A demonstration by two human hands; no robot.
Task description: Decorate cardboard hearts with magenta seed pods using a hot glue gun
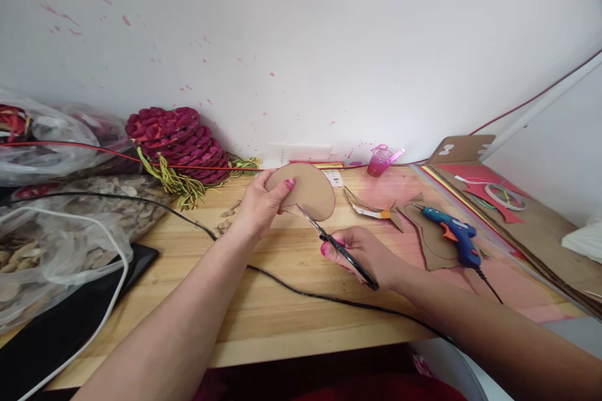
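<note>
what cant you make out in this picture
Head view: most fingers of the left hand, hidden behind the brown disc.
Head view: how fingers of the right hand fit the scissors, partly hidden by the hand itself.
Head view: print on the small white card, too small.
Head view: the white item's full shape, cut off by the right edge.

Both hands (264, 203) (375, 254) curled, forearms (185, 297) outstretched

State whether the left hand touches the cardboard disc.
Touching; the head view shows the left hand gripping the cardboard disc, thumb on its face.
</note>
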